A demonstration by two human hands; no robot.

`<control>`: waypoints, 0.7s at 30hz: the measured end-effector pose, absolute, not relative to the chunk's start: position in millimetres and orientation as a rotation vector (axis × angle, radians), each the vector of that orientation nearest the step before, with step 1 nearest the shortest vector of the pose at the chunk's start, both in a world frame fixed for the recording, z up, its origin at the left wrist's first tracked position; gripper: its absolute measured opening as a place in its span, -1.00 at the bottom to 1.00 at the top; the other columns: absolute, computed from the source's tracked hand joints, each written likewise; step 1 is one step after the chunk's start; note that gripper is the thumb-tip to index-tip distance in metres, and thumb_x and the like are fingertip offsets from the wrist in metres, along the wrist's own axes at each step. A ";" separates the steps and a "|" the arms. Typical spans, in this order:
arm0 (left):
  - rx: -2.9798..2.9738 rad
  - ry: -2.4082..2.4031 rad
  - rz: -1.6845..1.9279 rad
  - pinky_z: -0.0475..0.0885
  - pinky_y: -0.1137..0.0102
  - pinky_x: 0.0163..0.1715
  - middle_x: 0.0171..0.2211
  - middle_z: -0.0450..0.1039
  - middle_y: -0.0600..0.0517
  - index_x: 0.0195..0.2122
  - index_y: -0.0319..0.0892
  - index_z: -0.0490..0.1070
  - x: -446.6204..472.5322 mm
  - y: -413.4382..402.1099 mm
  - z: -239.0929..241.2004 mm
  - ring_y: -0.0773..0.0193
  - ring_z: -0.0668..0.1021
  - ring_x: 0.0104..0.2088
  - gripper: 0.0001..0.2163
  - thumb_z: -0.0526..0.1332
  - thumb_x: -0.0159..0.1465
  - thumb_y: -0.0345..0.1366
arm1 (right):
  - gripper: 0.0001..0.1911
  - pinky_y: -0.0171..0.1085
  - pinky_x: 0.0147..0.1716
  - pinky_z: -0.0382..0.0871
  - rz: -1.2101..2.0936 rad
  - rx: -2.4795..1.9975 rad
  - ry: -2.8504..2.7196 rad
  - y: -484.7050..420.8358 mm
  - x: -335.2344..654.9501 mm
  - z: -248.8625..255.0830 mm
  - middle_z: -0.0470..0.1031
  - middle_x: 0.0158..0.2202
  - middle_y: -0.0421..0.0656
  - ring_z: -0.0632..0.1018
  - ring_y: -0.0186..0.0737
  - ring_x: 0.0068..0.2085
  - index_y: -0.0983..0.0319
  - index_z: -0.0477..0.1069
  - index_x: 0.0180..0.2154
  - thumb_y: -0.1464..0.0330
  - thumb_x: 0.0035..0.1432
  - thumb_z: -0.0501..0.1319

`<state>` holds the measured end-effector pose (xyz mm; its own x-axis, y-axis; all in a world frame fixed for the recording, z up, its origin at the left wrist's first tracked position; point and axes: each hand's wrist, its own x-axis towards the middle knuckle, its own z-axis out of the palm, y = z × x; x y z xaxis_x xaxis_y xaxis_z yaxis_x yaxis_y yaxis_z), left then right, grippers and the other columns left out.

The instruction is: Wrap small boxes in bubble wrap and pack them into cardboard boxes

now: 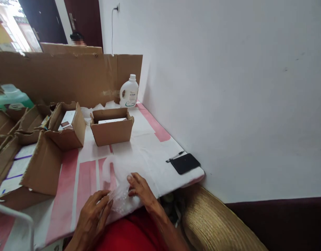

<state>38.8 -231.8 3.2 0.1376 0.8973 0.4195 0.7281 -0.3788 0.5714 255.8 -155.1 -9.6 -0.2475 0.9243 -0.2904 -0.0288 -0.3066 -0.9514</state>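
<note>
A crinkled piece of clear plastic wrapping (120, 199) lies at the table's front edge, between my two hands. My left hand (94, 212) has its fingers bent and closed on the wrapping's left side. On the other side, my right hand (142, 190) pinches it between thumb and fingers. The wrapping's see-through folds spread forward over the pink and white cloth. Whether it is a bag or a loose sheet, I cannot tell.
An open cardboard box (112, 132) with a white item inside stands ahead. More cardboard boxes (42, 167) fill the left side. A white jug (129, 92) stands by the cardboard screen (71, 76). A black phone-like slab (185, 163) and a pen (176, 156) lie near the wall.
</note>
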 end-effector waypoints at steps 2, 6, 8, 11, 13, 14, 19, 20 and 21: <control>1.991 1.617 1.034 0.58 0.39 -0.11 -0.12 0.59 -0.05 -0.12 -0.02 0.59 43.5 -238.5 -2.4 0.20 0.65 -0.13 -0.76 0.13 0.38 -0.19 | -0.41 -0.33 -0.44 0.42 1.650 -1.269 -1.210 -160.6 254.9 -10.0 0.41 -0.30 -0.18 0.48 -0.25 -0.34 0.22 0.44 -0.19 -0.15 0.06 0.32; 1.705 1.678 1.018 0.56 0.33 -0.02 -0.11 0.60 -0.06 -0.09 -0.05 0.60 48.4 -241.0 4.3 0.16 0.65 -0.10 -0.71 0.13 0.37 -0.10 | -0.45 -0.34 -0.42 0.37 1.688 -1.161 -1.212 -162.6 253.4 -7.7 0.43 -0.35 -0.21 0.45 -0.26 -0.35 0.23 0.45 -0.19 -0.14 0.19 0.21; 1.563 1.745 1.074 0.53 0.28 0.04 -0.07 0.60 -0.06 -0.09 -0.06 0.61 48.0 -240.4 9.7 0.13 0.63 -0.05 -0.68 0.15 0.34 -0.04 | -0.47 -0.34 -0.42 0.36 1.716 -1.108 -1.230 -162.5 253.2 -10.1 0.46 -0.31 -0.20 0.47 -0.25 -0.33 0.22 0.44 -0.12 -0.09 0.16 0.28; 1.294 1.859 1.166 0.49 0.20 0.10 0.00 0.59 -0.05 -0.08 -0.07 0.60 45.2 -241.7 15.8 0.07 0.60 0.02 -0.59 0.15 0.29 0.08 | -0.45 -0.33 -0.47 0.34 1.756 -1.130 -1.231 -166.2 251.8 -18.7 0.47 -0.41 -0.22 0.48 -0.27 -0.43 0.25 0.41 -0.22 -0.08 0.03 0.39; 1.165 1.902 1.210 0.47 0.17 0.12 0.03 0.58 -0.05 -0.06 -0.08 0.59 42.6 -243.7 19.1 0.04 0.58 0.06 -0.53 0.15 0.26 0.14 | -0.43 -0.32 -0.49 0.31 1.764 -1.211 -1.182 -170.9 249.4 -24.0 0.42 -0.55 -0.26 0.48 -0.28 -0.52 0.23 0.33 -0.34 -0.15 0.05 0.33; 1.121 1.913 1.230 0.48 0.18 0.11 0.04 0.58 -0.04 -0.04 -0.08 0.58 41.2 -244.6 21.0 0.03 0.58 0.07 -0.51 0.15 0.25 0.16 | -0.42 -0.32 -0.49 0.30 1.770 -1.244 -1.170 -173.1 247.9 -25.4 0.41 -0.59 -0.26 0.48 -0.27 -0.54 0.22 0.30 -0.38 -0.18 0.06 0.30; 0.973 2.035 1.277 0.57 0.29 -0.19 -0.19 0.66 -0.01 -0.14 -0.13 0.58 34.1 -244.1 35.4 0.06 0.65 -0.15 -0.49 0.17 0.21 0.20 | -0.42 -0.33 -0.55 0.31 1.828 -1.154 -1.273 -175.5 241.5 -17.0 0.47 -0.45 -0.21 0.45 -0.33 -0.55 0.25 0.39 -0.34 -0.15 0.01 0.34; 0.980 2.082 1.285 0.57 0.30 -0.24 -0.26 0.66 -0.01 -0.21 -0.14 0.58 32.3 -242.8 39.4 0.08 0.65 -0.21 -0.50 0.16 0.20 0.21 | -0.44 -0.33 -0.55 0.32 1.788 -1.160 -1.307 -175.0 240.9 -13.2 0.45 -0.44 -0.23 0.44 -0.33 -0.53 0.24 0.40 -0.32 -0.13 0.02 0.34; 0.999 2.134 1.299 0.56 0.30 -0.27 -0.32 0.65 -0.01 -0.27 -0.14 0.58 30.4 -241.4 43.7 0.09 0.65 -0.26 -0.51 0.15 0.21 0.21 | -0.47 -0.32 -0.53 0.33 1.701 -1.204 -1.344 -174.5 240.7 -9.2 0.43 -0.44 -0.24 0.44 -0.32 -0.50 0.22 0.41 -0.31 -0.11 0.03 0.35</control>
<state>30.4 -241.4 43.7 -0.6379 0.7701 -0.0051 0.3494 0.2952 0.8892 240.7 -174.5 -9.2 -0.3671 0.8922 -0.2630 0.0493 -0.2637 -0.9633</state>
